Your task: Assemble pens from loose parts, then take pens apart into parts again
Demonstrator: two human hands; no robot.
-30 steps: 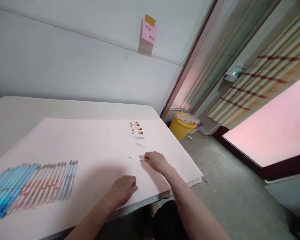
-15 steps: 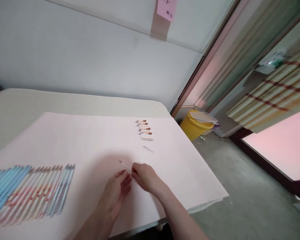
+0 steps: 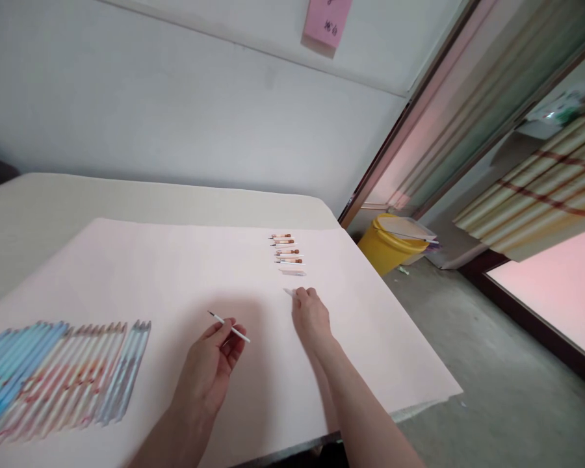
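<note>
L hand (image 3: pixel 213 359), over the pale sheet (image 3: pixel 175 273), had a thin white refill (image 3: pixel 240 336) pinched btwn thumb & fingers, dark tip pointing up-left. R hand (image 3: pixel 314 317) was down on the sheet, fingertips at the near end of a small clear tube (image 3: pixel 287 290); couldn't tell if gripped or just touched. Another clear tube (image 3: pixel 293 273) lay just beyond, then a row of brown-ended pieces (image 3: pixel 288 251) w/ thin sticks. Blue pens (image 3: pixel 26 354), reddish pens (image 3: pixel 75 377) & grey pens (image 3: pixel 125 370) lay side by side, far L.
</note>
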